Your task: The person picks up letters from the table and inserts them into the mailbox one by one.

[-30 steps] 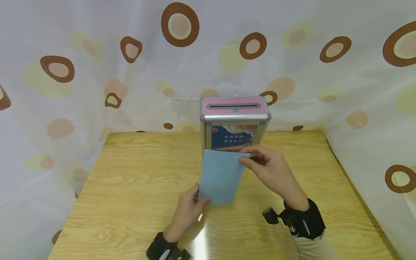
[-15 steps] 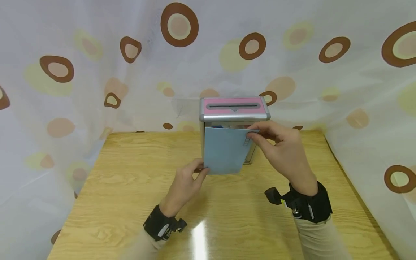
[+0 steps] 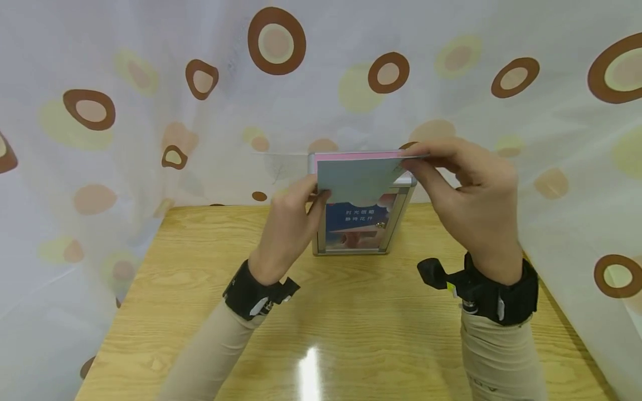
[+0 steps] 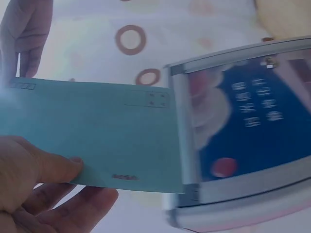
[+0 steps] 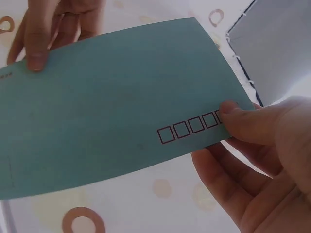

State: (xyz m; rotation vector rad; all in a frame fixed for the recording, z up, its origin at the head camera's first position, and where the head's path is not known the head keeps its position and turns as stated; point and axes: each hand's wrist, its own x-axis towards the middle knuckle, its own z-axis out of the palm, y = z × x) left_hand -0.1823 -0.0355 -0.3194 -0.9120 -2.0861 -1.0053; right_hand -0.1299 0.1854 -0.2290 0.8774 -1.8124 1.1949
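Note:
Both hands hold a pale blue envelope [image 3: 358, 178] in front of the upper part of a pink-topped letter box [image 3: 356, 245]. My left hand [image 3: 286, 228] pinches its left edge between thumb and fingers. At the upper right corner, my right hand [image 3: 471, 195] pinches it, the thumb beside the printed postcode squares in the right wrist view. The envelope [image 4: 112, 131] overlaps the box's metal frame [image 4: 184, 126] in the left wrist view; whether they touch I cannot tell. In the head view the envelope hides the slot in the box's top.
The box stands at the back of a wooden table [image 3: 351, 323], a small lock [image 3: 380, 225] on its front panel. Behind and at the sides hangs a white sheet [image 3: 321, 83] with brown and yellow shapes. Each wrist wears a black strap with a camera.
Both hands have raised the envelope from low in front of the box to the height of its top. It now tilts flatter, and the box's lower front panel shows again.

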